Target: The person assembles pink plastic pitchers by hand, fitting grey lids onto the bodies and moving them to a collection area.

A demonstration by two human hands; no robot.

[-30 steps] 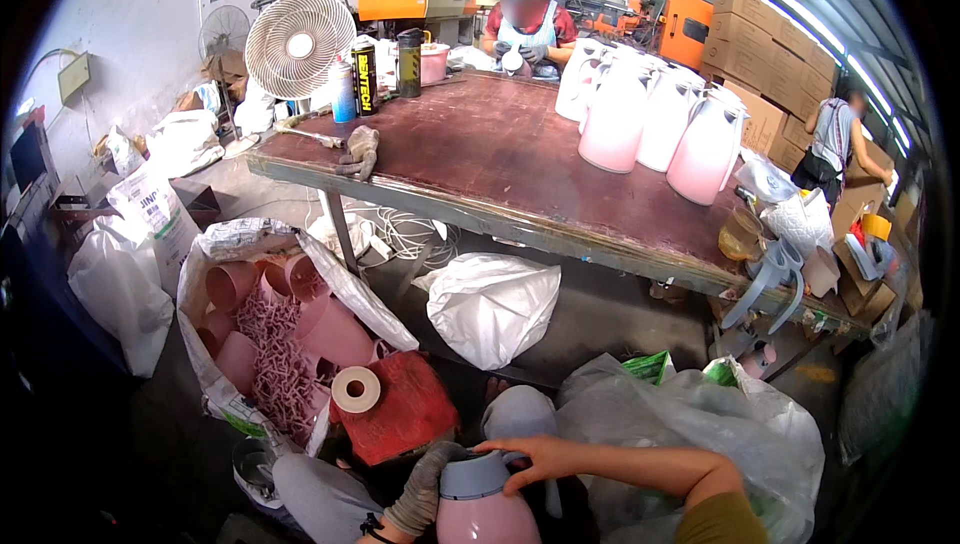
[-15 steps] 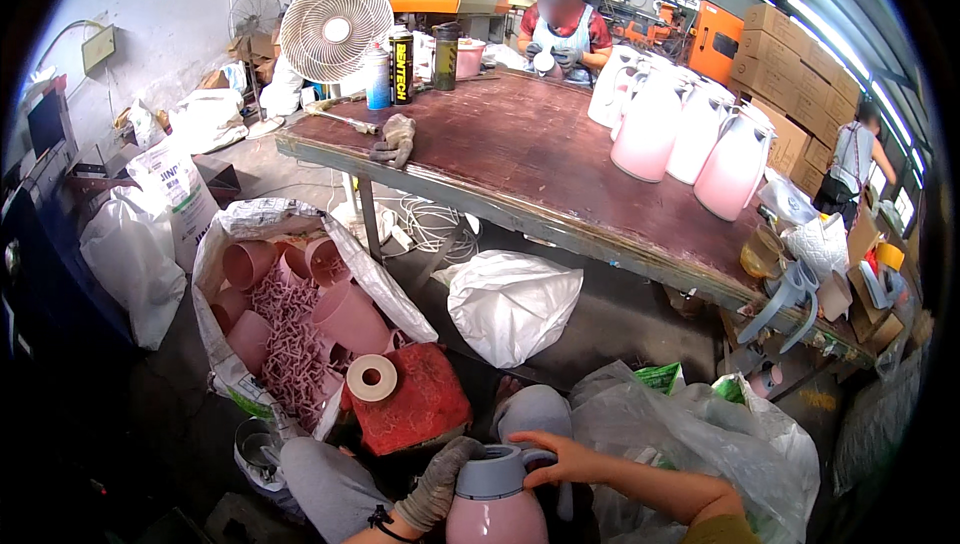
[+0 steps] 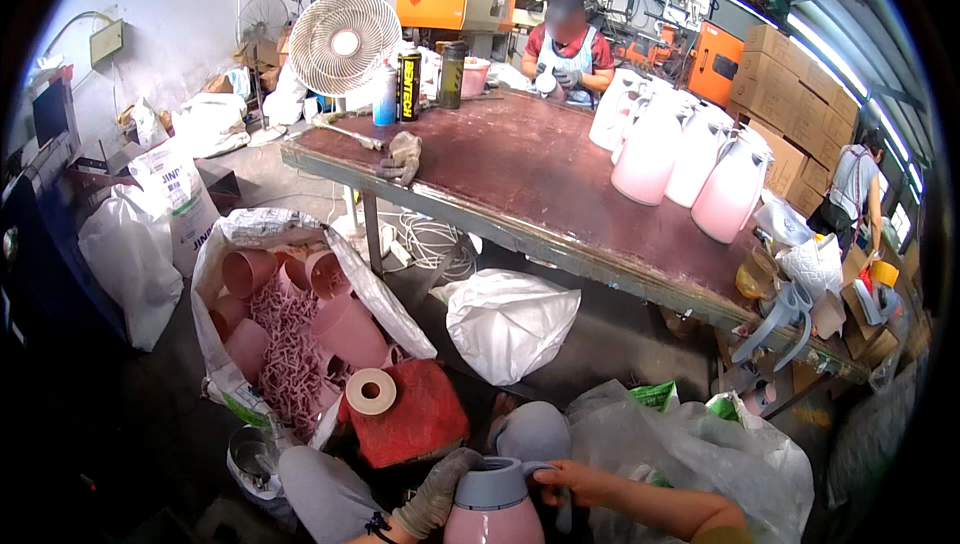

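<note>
Workshop floor: both hands apparently grip pink jug (image 3: 492, 509) between sacks.

A single head-worn fisheye view looks forward and down from a low position beside the floor. The person's hands and a pink jug (image 3: 493, 509) sit very close at the bottom edge. The long desk (image 3: 560, 184) stretches away at mid-distance toward the far wall, its straight edges bending. A dark round rim frames the picture.
</note>
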